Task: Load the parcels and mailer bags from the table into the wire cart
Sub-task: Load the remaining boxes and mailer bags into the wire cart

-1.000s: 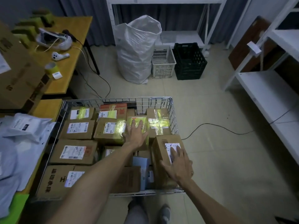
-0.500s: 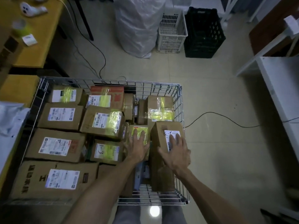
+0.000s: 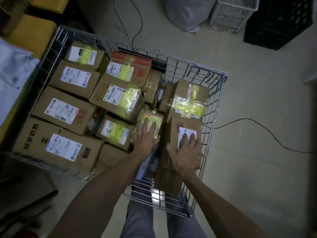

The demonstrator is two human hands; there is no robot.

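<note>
Head view: hands [image 3: 145, 140] [image 3: 186, 154] rest flat on two parcels [image 3: 184, 124] in the wire cart [image 3: 214, 107].

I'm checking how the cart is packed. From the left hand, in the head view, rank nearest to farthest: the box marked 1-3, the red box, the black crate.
From the left hand:
1. Box marked 1-3, just to its left.
2. Red box, far side of the cart.
3. Black crate, on the floor beyond.
</note>
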